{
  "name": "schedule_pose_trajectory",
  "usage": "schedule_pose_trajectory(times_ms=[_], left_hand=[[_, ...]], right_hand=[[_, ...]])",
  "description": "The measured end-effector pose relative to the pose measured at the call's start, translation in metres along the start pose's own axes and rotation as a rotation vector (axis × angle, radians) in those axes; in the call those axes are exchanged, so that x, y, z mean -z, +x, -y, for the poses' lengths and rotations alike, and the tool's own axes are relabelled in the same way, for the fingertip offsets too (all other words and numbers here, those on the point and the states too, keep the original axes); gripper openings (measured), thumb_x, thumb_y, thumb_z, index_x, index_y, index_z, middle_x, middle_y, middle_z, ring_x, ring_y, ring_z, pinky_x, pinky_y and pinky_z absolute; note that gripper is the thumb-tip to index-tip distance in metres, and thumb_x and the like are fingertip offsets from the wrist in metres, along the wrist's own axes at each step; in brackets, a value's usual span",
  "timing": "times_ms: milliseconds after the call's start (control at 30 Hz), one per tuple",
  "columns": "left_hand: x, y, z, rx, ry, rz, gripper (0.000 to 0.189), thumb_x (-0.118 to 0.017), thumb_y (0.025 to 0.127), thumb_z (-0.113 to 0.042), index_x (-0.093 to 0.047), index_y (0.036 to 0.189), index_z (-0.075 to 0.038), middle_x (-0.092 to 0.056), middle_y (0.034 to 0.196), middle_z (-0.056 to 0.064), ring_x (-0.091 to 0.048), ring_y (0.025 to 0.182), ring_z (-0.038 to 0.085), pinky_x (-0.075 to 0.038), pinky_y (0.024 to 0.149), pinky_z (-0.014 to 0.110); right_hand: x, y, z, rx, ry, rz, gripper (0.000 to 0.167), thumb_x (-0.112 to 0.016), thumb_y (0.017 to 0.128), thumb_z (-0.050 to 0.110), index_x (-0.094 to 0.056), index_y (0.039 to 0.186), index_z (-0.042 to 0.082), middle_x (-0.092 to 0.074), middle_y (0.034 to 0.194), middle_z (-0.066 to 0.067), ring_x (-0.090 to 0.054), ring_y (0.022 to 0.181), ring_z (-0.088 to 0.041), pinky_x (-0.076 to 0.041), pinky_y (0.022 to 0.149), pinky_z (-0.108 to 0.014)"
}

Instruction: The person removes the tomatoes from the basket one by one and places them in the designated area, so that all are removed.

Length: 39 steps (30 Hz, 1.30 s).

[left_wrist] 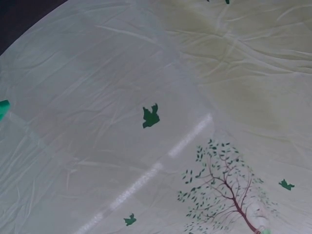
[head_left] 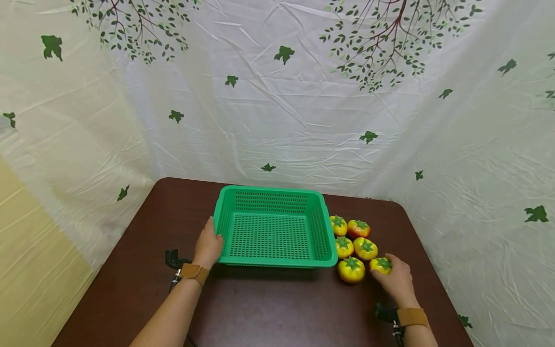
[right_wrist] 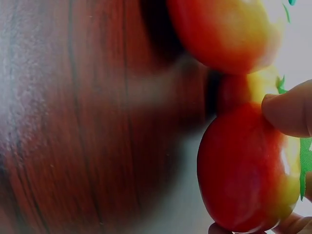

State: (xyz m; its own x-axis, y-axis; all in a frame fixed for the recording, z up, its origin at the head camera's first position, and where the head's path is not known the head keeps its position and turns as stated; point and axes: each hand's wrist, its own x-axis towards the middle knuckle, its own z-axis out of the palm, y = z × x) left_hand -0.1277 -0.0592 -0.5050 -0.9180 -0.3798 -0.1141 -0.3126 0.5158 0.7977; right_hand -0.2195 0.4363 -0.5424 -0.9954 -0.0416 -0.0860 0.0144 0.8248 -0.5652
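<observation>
A green plastic basket (head_left: 270, 263) with perforated walls and floor sits on the dark brown table, nothing inside it. My left hand (head_left: 209, 245) grips its left side, thumb over the rim. My right hand (head_left: 399, 279) holds a yellow-and-red tomato (head_left: 382, 265) with a green leafy top, to the right of the other tomatoes. In the right wrist view, thumb and fingers surround this tomato (right_wrist: 246, 170), its underside red and glossy. Several similar tomatoes (head_left: 351, 270) stand bunched along the basket's right side. The left wrist view shows mostly curtain, and the left hand is outside it.
The brown table (head_left: 286, 308) has rounded far corners. White curtains (head_left: 269, 111) printed with green leaves and branches hang behind it and on both sides. Each wrist wears a tan strap (head_left: 195, 273) with a small black device.
</observation>
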Motion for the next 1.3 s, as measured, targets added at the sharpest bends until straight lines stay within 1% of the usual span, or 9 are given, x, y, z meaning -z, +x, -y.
schedule_pose_trajectory(times_ms=[233, 433, 533, 667, 767, 900, 1100, 1300], left_hand=[[0.0, -0.001, -0.001, -0.01, -0.004, -0.006, 0.067, -0.042, 0.102, -0.006, -0.008, 0.16, 0.001, -0.024, 0.162, 0.029, -0.028, 0.148, 0.048, -0.032, 0.116, 0.064], [-0.001, 0.0, -0.002, -0.015, 0.002, -0.004, 0.067, -0.042, 0.102, -0.006, -0.008, 0.16, 0.002, -0.023, 0.162, 0.029, -0.028, 0.148, 0.048, -0.031, 0.117, 0.064], [-0.001, 0.001, -0.001, -0.013, 0.003, -0.003, 0.067, -0.041, 0.102, -0.006, -0.007, 0.16, 0.001, -0.022, 0.163, 0.028, -0.027, 0.148, 0.048, -0.031, 0.117, 0.064], [-0.002, 0.001, 0.0, -0.009, 0.0, 0.0, 0.067, -0.041, 0.103, -0.006, -0.007, 0.16, 0.001, -0.021, 0.164, 0.028, -0.026, 0.149, 0.047, -0.03, 0.118, 0.064], [-0.002, 0.002, 0.0, -0.007, 0.0, 0.005, 0.068, -0.041, 0.103, -0.006, -0.006, 0.16, 0.001, -0.02, 0.164, 0.028, -0.025, 0.149, 0.047, -0.029, 0.118, 0.064], [-0.003, 0.002, 0.0, -0.006, -0.002, 0.007, 0.068, -0.042, 0.102, -0.006, -0.007, 0.16, 0.001, -0.02, 0.164, 0.028, -0.025, 0.149, 0.047, -0.028, 0.119, 0.064], [-0.003, 0.002, 0.0, -0.008, -0.008, 0.014, 0.068, -0.041, 0.102, -0.007, -0.006, 0.16, 0.0, -0.019, 0.164, 0.028, -0.025, 0.149, 0.047, -0.029, 0.118, 0.064], [-0.001, 0.004, 0.0, -0.012, -0.03, 0.044, 0.074, -0.044, 0.102, -0.014, -0.001, 0.16, -0.001, -0.015, 0.165, 0.028, -0.022, 0.15, 0.048, -0.028, 0.118, 0.065]], right_hand=[[-0.009, 0.0, -0.005, -0.011, 0.027, 0.016, 0.077, -0.068, 0.091, 0.026, -0.032, 0.147, -0.012, -0.038, 0.14, -0.039, -0.039, 0.123, -0.052, -0.038, 0.105, -0.068], [-0.009, -0.001, -0.005, 0.011, 0.025, 0.026, 0.077, -0.068, 0.09, 0.025, -0.032, 0.146, -0.014, -0.038, 0.141, -0.039, -0.039, 0.125, -0.052, -0.037, 0.107, -0.068], [-0.009, 0.0, -0.005, 0.028, 0.035, 0.04, 0.077, -0.068, 0.091, 0.023, -0.031, 0.147, -0.015, -0.036, 0.143, -0.04, -0.037, 0.128, -0.052, -0.035, 0.11, -0.067], [-0.011, 0.0, -0.007, 0.03, 0.045, 0.064, 0.076, -0.064, 0.094, 0.023, -0.027, 0.149, -0.015, -0.031, 0.147, -0.04, -0.03, 0.133, -0.052, -0.03, 0.115, -0.067], [-0.014, 0.001, -0.008, 0.022, 0.042, 0.084, 0.075, -0.06, 0.096, 0.023, -0.024, 0.151, -0.013, -0.026, 0.149, -0.04, -0.025, 0.137, -0.053, -0.026, 0.116, -0.067], [-0.017, -0.001, -0.008, 0.014, 0.046, 0.091, 0.075, -0.057, 0.097, 0.024, -0.021, 0.152, -0.011, -0.021, 0.151, -0.04, -0.02, 0.139, -0.055, -0.025, 0.116, -0.069], [-0.014, -0.004, -0.004, -0.009, 0.046, 0.091, 0.075, -0.054, 0.1, 0.027, -0.018, 0.154, -0.009, -0.015, 0.152, -0.042, -0.019, 0.139, -0.058, -0.026, 0.115, -0.071], [-0.009, -0.005, 0.002, -0.037, 0.079, 0.093, 0.074, -0.048, 0.102, 0.03, -0.014, 0.156, -0.007, -0.011, 0.153, -0.042, -0.02, 0.139, -0.06, -0.023, 0.115, -0.072]])
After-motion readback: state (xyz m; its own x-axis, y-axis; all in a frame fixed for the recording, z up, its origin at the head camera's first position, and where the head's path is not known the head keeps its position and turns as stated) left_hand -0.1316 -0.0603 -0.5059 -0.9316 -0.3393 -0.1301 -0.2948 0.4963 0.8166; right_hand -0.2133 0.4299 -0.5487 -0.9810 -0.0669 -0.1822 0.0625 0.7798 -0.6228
